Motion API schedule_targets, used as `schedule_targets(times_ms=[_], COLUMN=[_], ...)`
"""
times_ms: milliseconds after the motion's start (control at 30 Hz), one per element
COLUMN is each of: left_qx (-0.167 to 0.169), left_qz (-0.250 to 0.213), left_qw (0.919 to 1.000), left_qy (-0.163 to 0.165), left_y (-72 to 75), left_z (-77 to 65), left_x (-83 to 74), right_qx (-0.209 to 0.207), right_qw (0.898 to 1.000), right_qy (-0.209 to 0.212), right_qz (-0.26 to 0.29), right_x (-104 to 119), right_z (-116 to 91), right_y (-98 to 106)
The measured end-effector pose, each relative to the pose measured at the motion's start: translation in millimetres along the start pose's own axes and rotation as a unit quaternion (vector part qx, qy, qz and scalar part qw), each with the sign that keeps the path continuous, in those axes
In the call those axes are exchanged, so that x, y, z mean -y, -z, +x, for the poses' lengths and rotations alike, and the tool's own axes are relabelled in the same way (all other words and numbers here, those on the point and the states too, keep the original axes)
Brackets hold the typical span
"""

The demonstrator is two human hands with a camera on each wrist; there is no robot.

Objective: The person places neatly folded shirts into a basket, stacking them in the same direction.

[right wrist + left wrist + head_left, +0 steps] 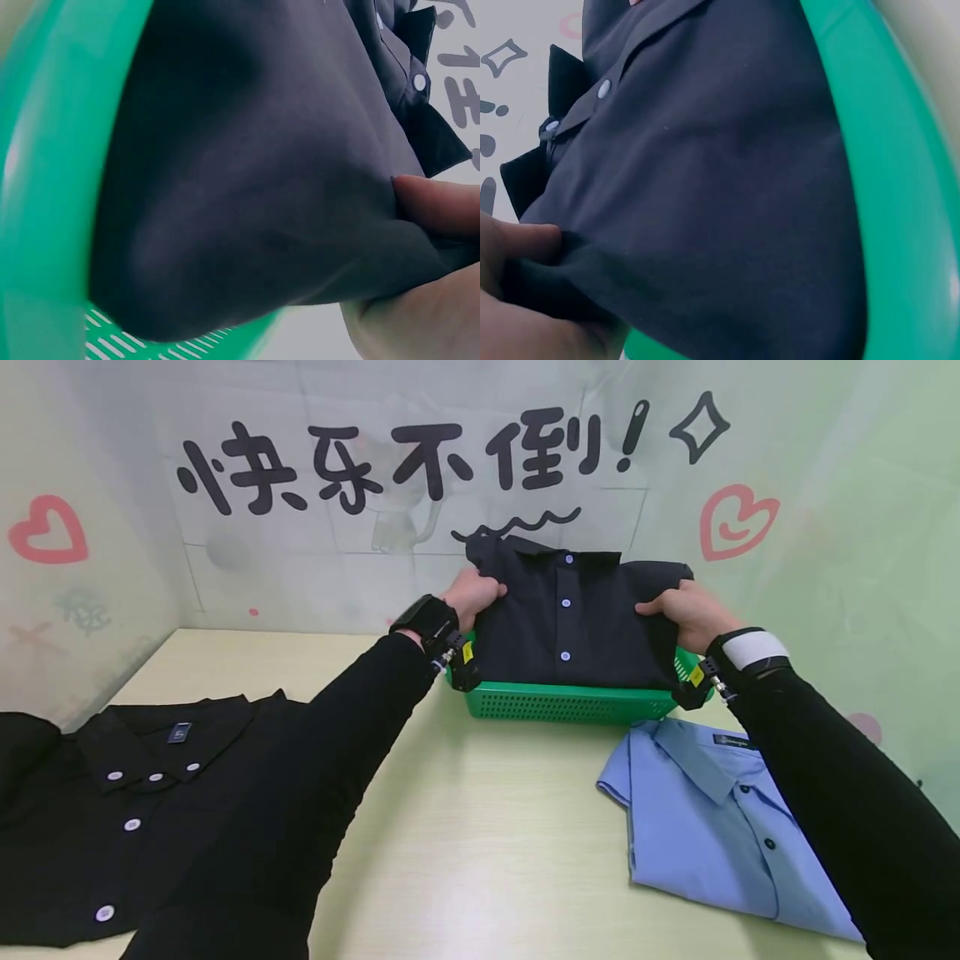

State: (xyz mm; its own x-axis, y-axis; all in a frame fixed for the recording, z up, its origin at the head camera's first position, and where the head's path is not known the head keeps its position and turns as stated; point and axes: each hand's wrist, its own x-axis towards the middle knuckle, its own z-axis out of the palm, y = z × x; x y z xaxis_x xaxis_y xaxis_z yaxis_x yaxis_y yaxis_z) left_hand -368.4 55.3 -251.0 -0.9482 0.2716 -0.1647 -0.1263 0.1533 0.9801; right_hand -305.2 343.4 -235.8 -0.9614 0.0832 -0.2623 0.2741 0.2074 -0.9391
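A folded black short-sleeved shirt (525, 627) with white buttons hangs between both hands, its lower edge inside a green plastic basket (570, 703). My left hand (474, 597) pinches the shirt's left side near the shoulder, thumb on the front. On the opposite side my right hand (693, 614) grips it the same way. In the left wrist view the thumb (529, 241) presses on the cloth beside the basket's green rim (900, 187). The right wrist view shows the other thumb (435, 202) on the fabric; the fingers behind the shirt are hidden.
A second black shirt (67, 852) lies spread at the left of the table (450, 852), partly behind my left sleeve. A folded blue shirt (697, 835) lies at the right, partly under my right forearm. A printed backdrop (315, 585) stands behind the basket.
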Motion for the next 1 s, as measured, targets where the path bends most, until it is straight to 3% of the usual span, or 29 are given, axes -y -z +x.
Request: schedule_targets(times_ms=[300, 533, 700, 900, 933, 1000], left_qx=[-0.033, -0.026, -0.03, -0.026, -0.029, -0.018], left_qz=[0.035, 0.077, 0.082, 0.069, 0.072, 0.079], left_qw=[0.9974, 0.9919, 0.9903, 0.9907, 0.9903, 0.9881], left_qy=[0.053, 0.098, 0.108, 0.114, 0.116, 0.131], left_y=[-4.1, -2.9, -2.0, 9.5, 11.1, 12.4], left_z=[10.4, 10.4, 26.4, 117.3, 138.2, 157.7], left_x=[3.6, 1.6, 12.2, 60.5, 72.5, 81.3], right_qx=[0.006, 0.008, -0.003, -0.01, -0.009, -0.005], right_qw=[0.999, 0.999, 0.998, 0.996, 0.995, 0.994], right_qy=[-0.036, -0.051, -0.061, -0.087, -0.091, -0.1], right_qz=[-0.001, 0.0, -0.017, -0.035, -0.037, -0.041], right_x=[0.1, -4.7, -10.1, -15.5, -16.3, -17.7], right_z=[9.3, 13.3, 17.5, 20.4, 21.2, 23.1], right_y=[-4.9, -7.7, -9.2, -7.5, -6.9, -6.0])
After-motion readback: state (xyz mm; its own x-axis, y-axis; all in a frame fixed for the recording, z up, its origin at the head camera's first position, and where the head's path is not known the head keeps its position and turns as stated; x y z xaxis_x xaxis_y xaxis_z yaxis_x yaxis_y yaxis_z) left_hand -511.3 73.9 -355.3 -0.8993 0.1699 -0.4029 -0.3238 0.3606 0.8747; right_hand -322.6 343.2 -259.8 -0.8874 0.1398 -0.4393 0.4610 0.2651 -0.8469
